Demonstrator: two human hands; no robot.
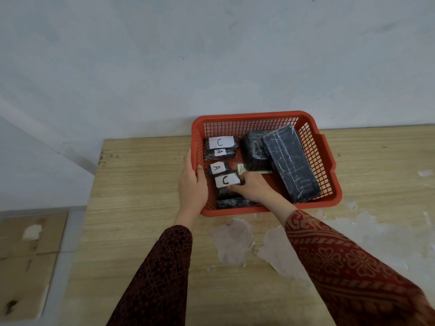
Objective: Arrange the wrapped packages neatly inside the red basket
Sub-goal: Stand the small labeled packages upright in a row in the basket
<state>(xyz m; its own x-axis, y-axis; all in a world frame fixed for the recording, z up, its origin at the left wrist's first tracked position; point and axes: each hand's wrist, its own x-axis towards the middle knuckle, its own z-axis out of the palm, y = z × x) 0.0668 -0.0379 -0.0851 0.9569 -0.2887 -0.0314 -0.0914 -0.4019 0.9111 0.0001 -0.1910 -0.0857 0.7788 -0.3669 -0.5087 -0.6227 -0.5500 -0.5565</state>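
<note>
Right hand (253,188) pinches C-labelled package (227,182); left hand (191,184) grips red basket (329,158) rim

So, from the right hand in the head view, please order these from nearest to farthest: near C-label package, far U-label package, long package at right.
1. Near C-label package, touching the right hand.
2. Long package, along the basket's right side.
3. Far U-label package, back left corner.

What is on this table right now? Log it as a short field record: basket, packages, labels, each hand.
basket: red basket on wooden table, against the wall
packages: several dark wrapped packages inside; largest package leans along the right side
labels: white tags read C, A, A, C down the left column
left hand: left hand grips the basket's left rim
right hand: right hand inside, fingers on the near C package
</note>
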